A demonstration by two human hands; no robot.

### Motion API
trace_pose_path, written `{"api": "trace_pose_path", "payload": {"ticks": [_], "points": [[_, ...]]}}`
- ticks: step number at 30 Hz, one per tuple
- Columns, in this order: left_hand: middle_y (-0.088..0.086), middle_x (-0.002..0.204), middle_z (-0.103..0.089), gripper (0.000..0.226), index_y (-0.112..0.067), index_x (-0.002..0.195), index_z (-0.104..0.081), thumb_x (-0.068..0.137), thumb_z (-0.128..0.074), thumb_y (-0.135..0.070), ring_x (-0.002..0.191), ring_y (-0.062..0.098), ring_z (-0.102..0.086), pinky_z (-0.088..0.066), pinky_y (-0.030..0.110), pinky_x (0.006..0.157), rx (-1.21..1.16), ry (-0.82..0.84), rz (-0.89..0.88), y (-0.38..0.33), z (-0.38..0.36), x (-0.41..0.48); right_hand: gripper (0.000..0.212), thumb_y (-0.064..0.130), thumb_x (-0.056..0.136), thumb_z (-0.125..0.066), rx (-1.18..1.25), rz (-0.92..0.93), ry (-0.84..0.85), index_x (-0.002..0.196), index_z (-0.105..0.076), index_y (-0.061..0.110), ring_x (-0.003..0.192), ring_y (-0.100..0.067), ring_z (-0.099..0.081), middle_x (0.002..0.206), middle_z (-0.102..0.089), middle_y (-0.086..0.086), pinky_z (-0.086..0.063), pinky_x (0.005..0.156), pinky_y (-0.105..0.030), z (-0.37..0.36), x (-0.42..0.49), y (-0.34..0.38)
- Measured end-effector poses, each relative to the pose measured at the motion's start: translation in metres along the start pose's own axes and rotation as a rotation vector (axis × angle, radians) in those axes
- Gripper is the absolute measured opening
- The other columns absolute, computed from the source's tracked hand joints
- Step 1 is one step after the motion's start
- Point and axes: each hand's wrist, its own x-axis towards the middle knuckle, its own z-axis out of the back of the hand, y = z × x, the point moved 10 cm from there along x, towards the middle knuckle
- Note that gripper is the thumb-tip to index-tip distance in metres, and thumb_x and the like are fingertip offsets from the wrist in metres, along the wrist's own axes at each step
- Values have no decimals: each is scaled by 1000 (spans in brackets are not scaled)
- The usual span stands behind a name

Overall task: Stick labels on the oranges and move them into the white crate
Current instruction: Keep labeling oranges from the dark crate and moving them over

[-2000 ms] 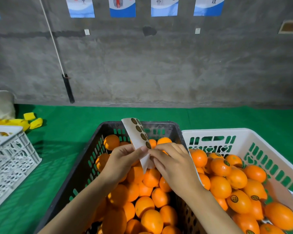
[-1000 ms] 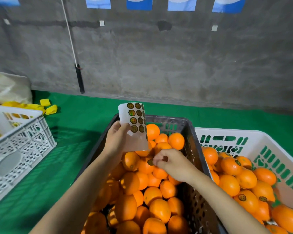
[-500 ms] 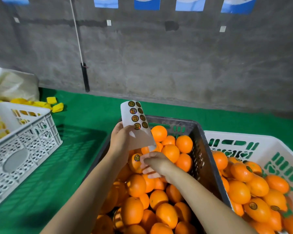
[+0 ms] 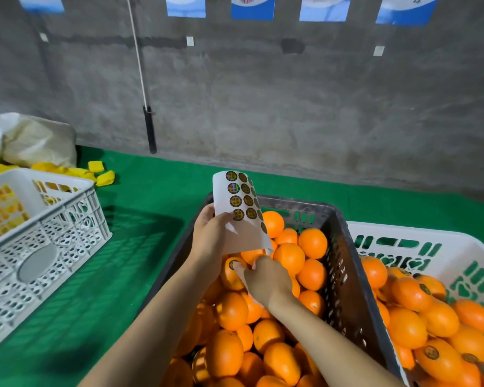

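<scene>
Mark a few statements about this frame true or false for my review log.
1. The left hand holds the label sheet above the dark crate. True.
2. The right hand is placing fruit in the white crate. False: it touches a labelled orange that lies in the dark crate.
3. Some oranges in the white crate are already labelled. True.
4. The label sheet is used up. False: several round labels remain on it.
</scene>
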Motion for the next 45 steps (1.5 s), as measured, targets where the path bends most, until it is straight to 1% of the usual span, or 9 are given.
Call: {"api": "trace_pose_path", "payload": {"ticks": [4, 14, 20, 24, 26, 31, 36, 41, 45], "points": [[-1, 103, -69, 24, -30, 103, -61, 90, -64, -10, 92, 24, -66, -57, 29, 59, -7, 17, 7, 1, -2, -1, 59, 73, 89, -42, -263, 70, -23, 62, -43, 21, 69, -21, -53, 70, -54, -1, -39, 59, -29, -20, -12, 11], [-2, 101, -70, 22, -31, 99, -62, 91, -64, -11, 90, 24, -68, -60, 31, 60, 31, 28, -25, 0, -4, -2, 66, 74, 87, -46, -509, 221, -110, 101, -53, 10, 71, -24, -61, 86, -65, -7, -44, 54, -29, -27, -9, 22], [4, 104, -71, 21, -26, 103, -64, 92, -61, -8, 95, 29, -67, -62, 42, 71, 1, 20, -25, -5, -2, -4, 45, 60, 77, -57, -299, 213, -65, 66, -41, 20, 60, -21, -54, 65, -54, 1, -42, 51, -29, -10, -5, 27], [10, 111, -71, 20, -24, 104, -65, 93, -60, -8, 101, 33, -66, -58, 51, 87, -101, -16, -18, -12, 3, -4, 46, 61, 75, -61, -174, 139, -43, 63, -41, 22, 53, -16, -43, 60, -47, 2, -34, 46, -28, 29, -3, 30], [9, 111, -73, 21, -22, 107, -66, 94, -59, -8, 103, 33, -66, -58, 51, 90, -182, -17, -6, -13, 3, -4, 43, 59, 73, -58, -145, 120, -88, 62, -44, 21, 53, -17, -46, 60, -49, 2, -40, 45, -30, 65, -6, 19], [1, 104, -77, 21, -25, 112, -66, 97, -59, -13, 100, 27, -67, -58, 42, 79, -230, 48, 0, -6, -11, -11, 42, 64, 69, -64, 8, -55, -461, 73, -53, 24, 70, -24, -56, 69, -56, 7, -36, 53, -31, 168, -25, -53], [0, 108, -76, 25, -29, 116, -67, 95, -60, -17, 99, 26, -69, -58, 38, 72, -63, 188, -23, 4, -32, -18, 44, 60, 68, -64, 92, -226, -762, 85, -58, 19, 87, -35, -58, 90, -63, -8, -48, 69, -41, 226, -54, -140], [2, 111, -76, 28, -29, 121, -65, 96, -59, -17, 95, 25, -74, -61, 39, 74, -5, 289, 25, 19, -48, -29, 68, 58, 74, -68, -153, -510, -703, 115, -63, 4, 114, -42, -49, 117, -53, -19, -42, 92, -49, 237, -64, -206], [1, 108, -77, 27, -27, 117, -67, 96, -57, -13, 97, 27, -72, -61, 40, 72, 17, 321, 56, 23, -54, -33, 53, 42, 86, -64, -199, -544, -665, 126, -60, 7, 119, -41, -42, 125, -49, -19, -37, 98, -51, 225, -62, -214]]}}
